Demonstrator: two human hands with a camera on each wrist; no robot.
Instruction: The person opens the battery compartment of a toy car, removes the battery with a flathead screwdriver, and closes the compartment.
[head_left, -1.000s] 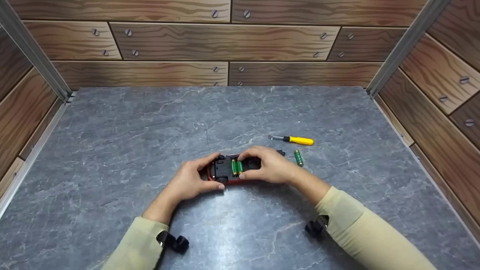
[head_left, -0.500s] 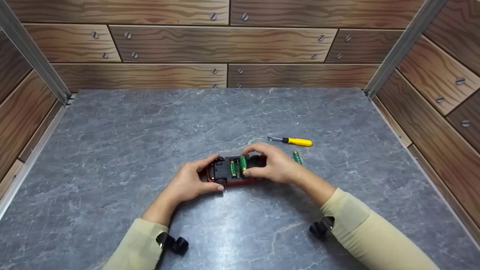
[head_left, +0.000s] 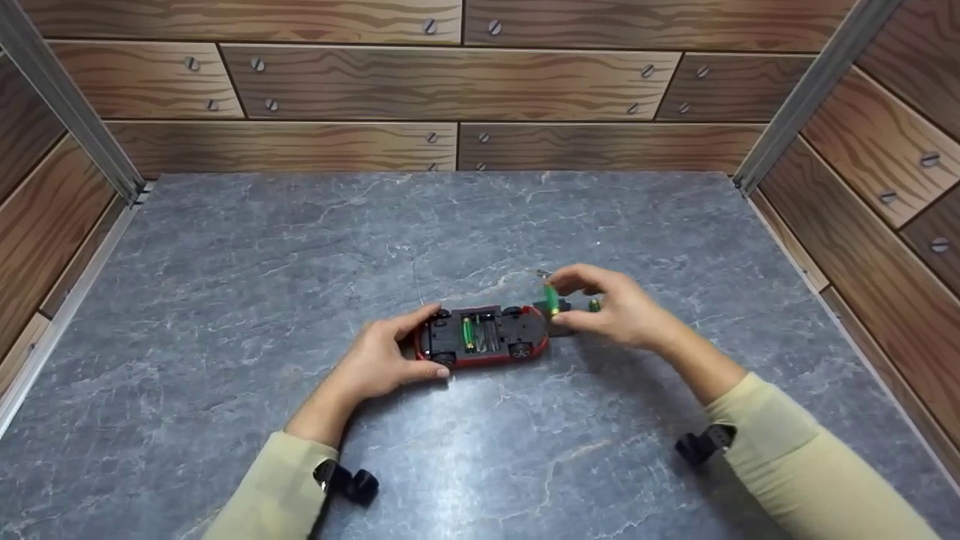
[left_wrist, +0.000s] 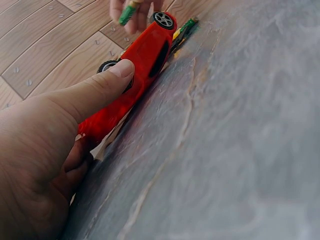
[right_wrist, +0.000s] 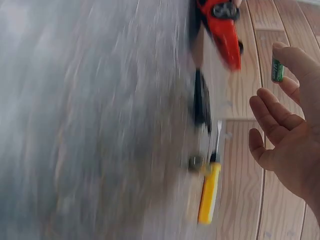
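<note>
Grip of the right hand [head_left: 626,311] is narrow in the head view: thumb and forefinger pinch one green battery [head_left: 552,299] near its two ends, and this battery is in the air, just beyond the right end of a red toy car [head_left: 442,337]. The toy car lies upside down on the grey counter [head_left: 405,465], its black underside and its wheels turned up. In the middle of the underside is an uncovered battery compartment [head_left: 492,334]; a second battery [head_left: 469,334] lies in the left part of it, and dark slots show at its right. The left hand [head_left: 379,356] holds the left end of the toy car, thumb on the near side and forefinger on the far side, so this grip is about as wide as the car. Behind the right hand, only a small part of a third battery [head_left: 594,305] can be seen.

In the left wrist view, the left thumb lies against the red side of the toy car; the other fingers are partly hidden. Farther away, the right hand carries its battery, apart from the car.

In the right wrist view, the remaining fingers of the right hand are loosely extended, away from the pinched battery. A yellow-handled screwdriver [right_wrist: 209,192] and a black piece [right_wrist: 200,100] lie on the counter, the picture there being blurred
</note>
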